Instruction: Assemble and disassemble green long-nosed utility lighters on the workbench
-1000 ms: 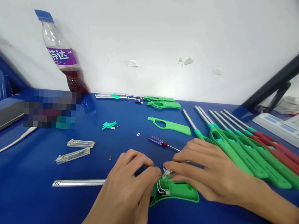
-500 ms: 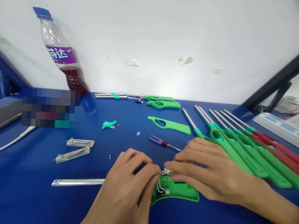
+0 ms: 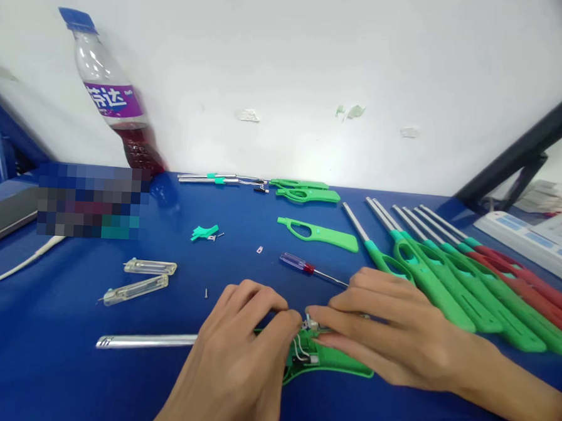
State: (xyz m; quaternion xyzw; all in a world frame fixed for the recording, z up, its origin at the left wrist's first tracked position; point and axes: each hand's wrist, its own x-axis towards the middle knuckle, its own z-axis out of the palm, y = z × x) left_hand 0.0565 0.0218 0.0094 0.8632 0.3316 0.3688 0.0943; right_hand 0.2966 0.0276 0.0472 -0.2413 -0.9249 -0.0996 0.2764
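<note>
Beyond the left hand (image 3: 248, 350) and well to its left, the white characters 芬达 (image 3: 106, 97) can be read on the purple label (image 3: 114, 101) of a bottle (image 3: 107, 72), beside smaller lettering (image 3: 128, 92) too tiny to make out.

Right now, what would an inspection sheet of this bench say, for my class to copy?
Surface: blue tabletop, with items spread across its width.
Things in work: open green casing, white wires inside; metal tube to its left.
Clutter: screwdriver, loose screw, two clear cartridges, drink bottle; green and red lighters lined up at right.
Hands: left hand holds the casing; right hand pinches a small part, mostly hidden.
Cables: white cable at left, apart from both hands.
Surroundings: white wall with peeled patches; power strip at right.
</note>
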